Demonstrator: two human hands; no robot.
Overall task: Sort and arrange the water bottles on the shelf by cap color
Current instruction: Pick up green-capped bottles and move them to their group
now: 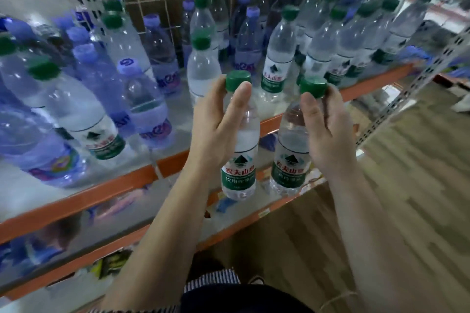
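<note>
Left hand (216, 122) grip wrapped round green-capped bottle (237, 175), right hand (325, 132) grip round second green-capped bottle (290, 157), caps protruding above

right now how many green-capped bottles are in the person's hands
2. One green-capped water bottle is gripped by the left hand, the other green-capped bottle by the right hand, both in front of the shelf. No third shows.

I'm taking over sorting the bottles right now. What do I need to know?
Left hand grips a green-capped bottle near its neck. Right hand grips a second green-capped bottle. Both bottles are held in front of the shelf, not on it.
Done: the right end is mostly a green group.
Left to do: the left end mixes purple caps and green caps; separate them.
</note>
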